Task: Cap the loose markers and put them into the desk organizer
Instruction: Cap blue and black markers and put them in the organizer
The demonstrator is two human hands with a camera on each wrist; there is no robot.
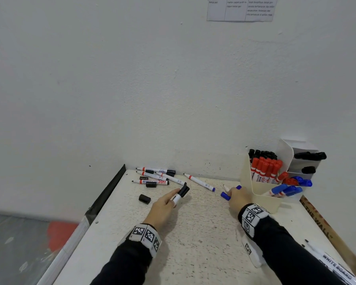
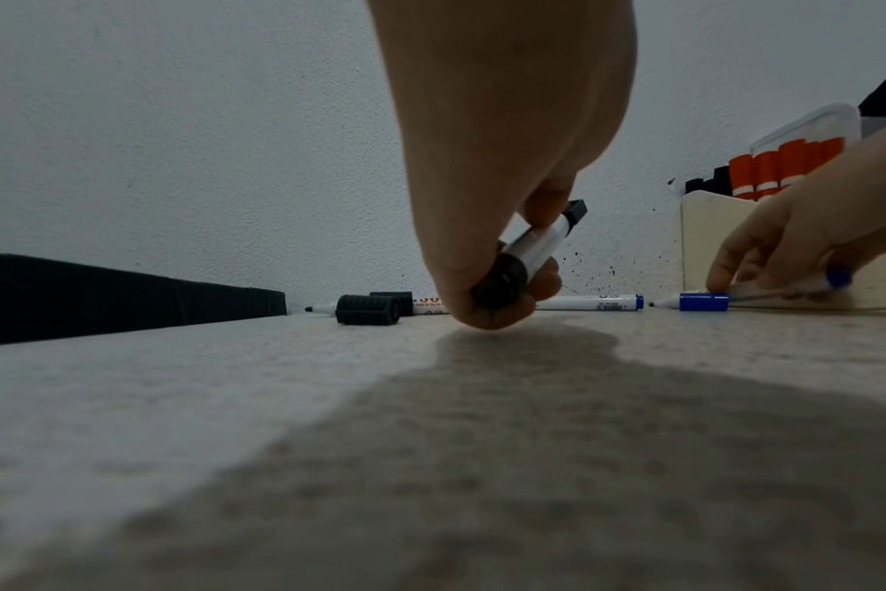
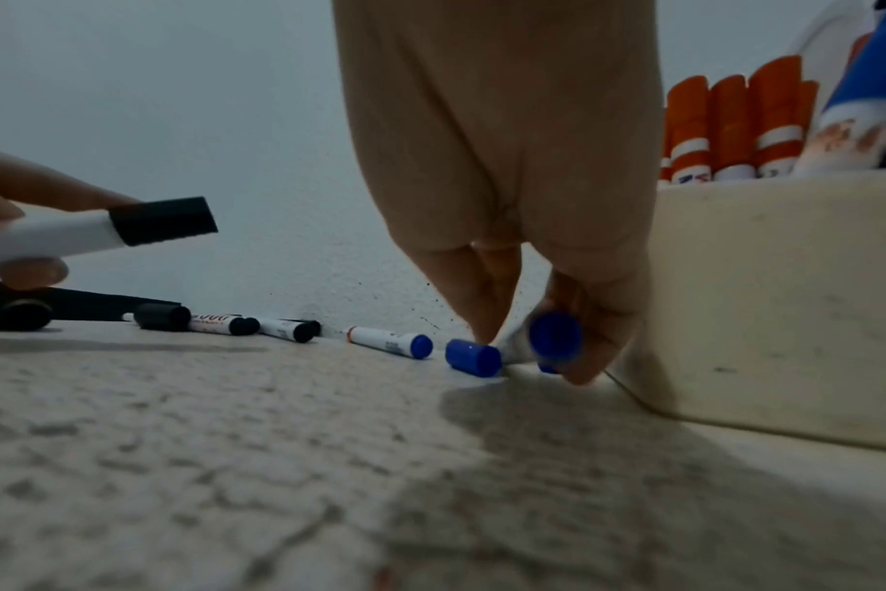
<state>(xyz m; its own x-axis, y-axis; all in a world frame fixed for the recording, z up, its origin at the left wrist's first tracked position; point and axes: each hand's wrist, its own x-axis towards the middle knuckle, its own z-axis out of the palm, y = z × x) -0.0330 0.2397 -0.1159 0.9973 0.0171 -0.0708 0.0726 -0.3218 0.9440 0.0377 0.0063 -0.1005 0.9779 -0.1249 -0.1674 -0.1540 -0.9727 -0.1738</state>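
head: bright, even | wrists: dim, blurred | edges distorted | soft shadows

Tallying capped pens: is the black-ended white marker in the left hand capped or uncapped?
Capped: the black-ended white marker in the left hand shows a black cap on its far end in every view.

2 black sleeves end in white wristbands printed with black square codes.

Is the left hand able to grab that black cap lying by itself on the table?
Probably not right away: the black cap lies close beside the left hand with nothing between, but its fingers already hold a black marker.
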